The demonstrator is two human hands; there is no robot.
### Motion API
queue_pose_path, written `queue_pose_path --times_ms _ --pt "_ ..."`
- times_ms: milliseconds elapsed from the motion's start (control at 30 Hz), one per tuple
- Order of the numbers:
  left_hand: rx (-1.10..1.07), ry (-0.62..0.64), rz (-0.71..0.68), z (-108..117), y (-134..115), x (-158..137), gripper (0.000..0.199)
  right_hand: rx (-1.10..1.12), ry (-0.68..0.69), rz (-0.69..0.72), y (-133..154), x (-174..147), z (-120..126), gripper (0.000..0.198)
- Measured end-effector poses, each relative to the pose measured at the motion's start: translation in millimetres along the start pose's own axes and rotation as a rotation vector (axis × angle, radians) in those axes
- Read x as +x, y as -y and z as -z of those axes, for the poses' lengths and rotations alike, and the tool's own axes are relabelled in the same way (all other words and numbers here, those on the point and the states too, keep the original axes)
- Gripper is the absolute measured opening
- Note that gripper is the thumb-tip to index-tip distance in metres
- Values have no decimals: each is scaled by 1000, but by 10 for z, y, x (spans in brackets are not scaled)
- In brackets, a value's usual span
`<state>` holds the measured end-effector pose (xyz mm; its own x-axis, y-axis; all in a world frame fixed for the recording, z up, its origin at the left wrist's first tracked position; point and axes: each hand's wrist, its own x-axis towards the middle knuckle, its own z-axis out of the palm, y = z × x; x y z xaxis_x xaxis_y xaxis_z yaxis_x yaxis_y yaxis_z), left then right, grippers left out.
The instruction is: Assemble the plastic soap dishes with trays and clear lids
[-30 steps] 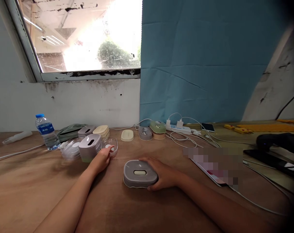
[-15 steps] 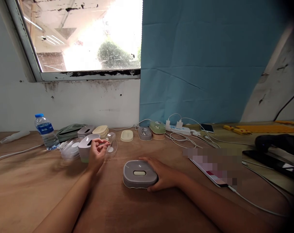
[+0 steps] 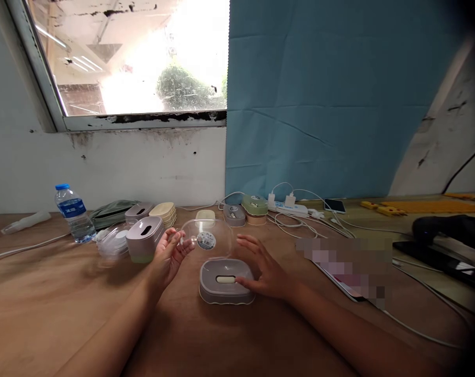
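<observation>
On the near surface (image 3: 229, 343), a grey slotted box (image 3: 216, 269) stands assembled on its cream base (image 3: 224, 279); the right hand (image 3: 269, 276) hovers, fingers spread, gripping nothing. Just beyond, the left hand (image 3: 167, 255) pinches a clear cover (image 3: 206, 241), unfitted. Farther, cream bases (image 3: 164, 212) stand stacked, unassembled.

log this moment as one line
left hand: holds clear cover | right hand: open at grey box, touch unclear | grey box: on table
</observation>
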<state>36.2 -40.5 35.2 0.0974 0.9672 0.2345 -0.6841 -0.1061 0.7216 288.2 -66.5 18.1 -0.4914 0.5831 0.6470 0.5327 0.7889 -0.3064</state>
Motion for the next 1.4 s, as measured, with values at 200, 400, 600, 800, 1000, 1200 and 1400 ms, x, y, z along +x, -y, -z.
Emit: queue_pose_path --times_ms 200,400,600,800,1000,1200,1400 --pt "100 179 200 -92 173 -115 27 -11 31 2 67 26 33 66" --pt "608 271 64 100 290 -44 18 100 189 -121 -11 13 71 66" --pt "1059 385 94 177 234 -36 17 232 427 -238 -33 -2 79 64" --pt "1074 452 143 154 218 -55 25 273 512 -207 -47 -19 99 70" --pt "1069 482 171 193 231 -38 28 240 517 -129 -58 -25 99 79" --pt "1113 477 166 184 231 -38 30 182 513 -121 -76 -9 93 74" --pt "1176 317 12 168 234 -22 24 56 478 -195 -57 12 40 77"
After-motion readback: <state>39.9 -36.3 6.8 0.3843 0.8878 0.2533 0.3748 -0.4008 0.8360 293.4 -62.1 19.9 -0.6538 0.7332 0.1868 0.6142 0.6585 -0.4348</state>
